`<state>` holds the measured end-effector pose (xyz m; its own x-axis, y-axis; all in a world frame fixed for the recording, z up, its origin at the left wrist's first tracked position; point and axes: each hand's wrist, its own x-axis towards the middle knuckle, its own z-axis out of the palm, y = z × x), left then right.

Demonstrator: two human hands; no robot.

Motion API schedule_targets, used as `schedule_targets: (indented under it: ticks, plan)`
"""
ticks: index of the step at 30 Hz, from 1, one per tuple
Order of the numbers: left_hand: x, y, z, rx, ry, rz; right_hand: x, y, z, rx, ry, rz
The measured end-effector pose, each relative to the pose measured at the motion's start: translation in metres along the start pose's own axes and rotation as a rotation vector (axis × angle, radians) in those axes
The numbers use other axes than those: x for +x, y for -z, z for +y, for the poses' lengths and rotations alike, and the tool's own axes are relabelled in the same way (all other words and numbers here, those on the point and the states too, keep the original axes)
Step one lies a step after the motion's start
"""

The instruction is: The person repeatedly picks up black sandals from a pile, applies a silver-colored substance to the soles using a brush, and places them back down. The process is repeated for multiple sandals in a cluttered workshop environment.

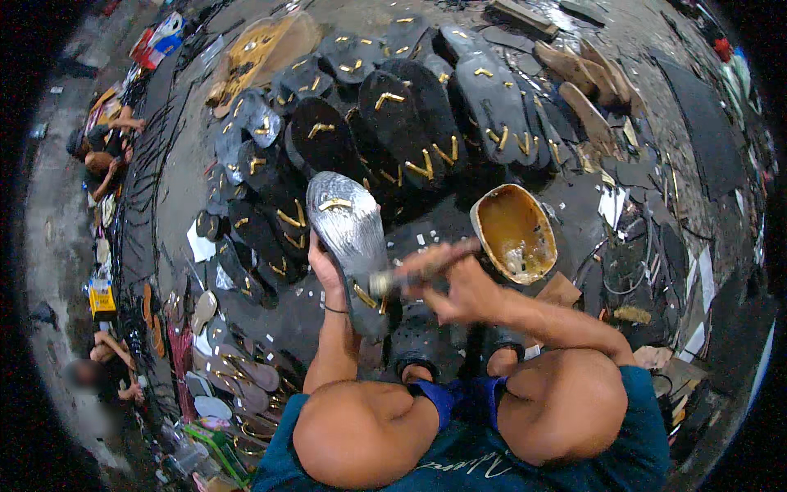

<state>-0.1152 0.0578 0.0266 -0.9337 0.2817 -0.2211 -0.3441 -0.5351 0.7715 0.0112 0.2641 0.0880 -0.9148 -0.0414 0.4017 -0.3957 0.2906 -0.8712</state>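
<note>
My left hand (321, 266) is closed around the left edge of a black sandal sole (348, 225), held tilted up in front of my knees. Its upper part shines as if wet, and short gold strap ends show near both ends. In my right hand (459, 291) is a brush (406, 276), slightly blurred, its bristles touching or just over the sole's lower part. To the right of that hand sits a tub (482, 239) with a crusted rim, holding amber-brown liquid that looks like glue.
Several dark soles (402, 119) with gold strap ends stand in rows ahead. Brown sole-shaped pieces (586, 115) lie far right, near a black sheet (697, 123). Finished-looking sandals (246, 373) are at lower left. Two other people (106, 152) sit at the left. Scraps litter the ground.
</note>
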Motion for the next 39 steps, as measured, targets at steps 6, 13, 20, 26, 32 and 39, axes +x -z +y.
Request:
schedule_targets:
  ticks: [6,13,20,26,32,39]
  plan:
    - [-0.068,0.056,-0.003,-0.143,0.379,0.192,-0.014,0.071,0.024,-0.349,-0.343,0.308]
    - [-0.164,0.063,0.008,-0.095,0.617,0.312,-0.053,0.117,0.040,-0.688,-0.428,0.497]
    - [-0.143,0.031,0.012,-0.113,0.690,0.147,-0.087,0.143,-0.034,-0.729,-1.037,-0.527]
    - [-0.038,-0.051,0.012,-0.307,0.599,-0.045,0.019,0.079,-0.051,0.134,-0.433,0.033]
    - [-0.033,-0.083,-0.002,-0.428,0.410,-0.189,0.070,0.025,0.010,0.009,0.001,0.112]
    - [-0.012,-0.018,0.003,-0.446,0.267,-0.117,0.029,0.024,-0.041,-0.163,0.400,-0.178]
